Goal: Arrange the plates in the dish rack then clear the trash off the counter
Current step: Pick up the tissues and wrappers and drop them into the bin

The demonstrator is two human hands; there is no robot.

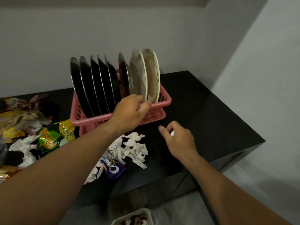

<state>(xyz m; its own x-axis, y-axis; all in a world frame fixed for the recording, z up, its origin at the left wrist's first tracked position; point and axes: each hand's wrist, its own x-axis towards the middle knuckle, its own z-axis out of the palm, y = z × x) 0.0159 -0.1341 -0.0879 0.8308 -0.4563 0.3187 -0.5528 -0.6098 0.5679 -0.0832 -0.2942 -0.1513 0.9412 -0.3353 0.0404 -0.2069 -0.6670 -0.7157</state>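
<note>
Pinching the lower rim of a white plate (138, 75), the left hand (129, 111) holds it upright in the pink dish rack (167, 99) on the black counter (211, 111), beside a second white plate (153, 73) and a row of dark plates (90, 85). The right hand (178, 140) hovers nearby, fingers loosely curled, with a white scrap showing under them — whether it grips that scrap I cannot tell. Crumpled tissues (134, 148) lie in front of the rack, and a purple wrapper (113, 168) reads "Cream" with a large "O".
</note>
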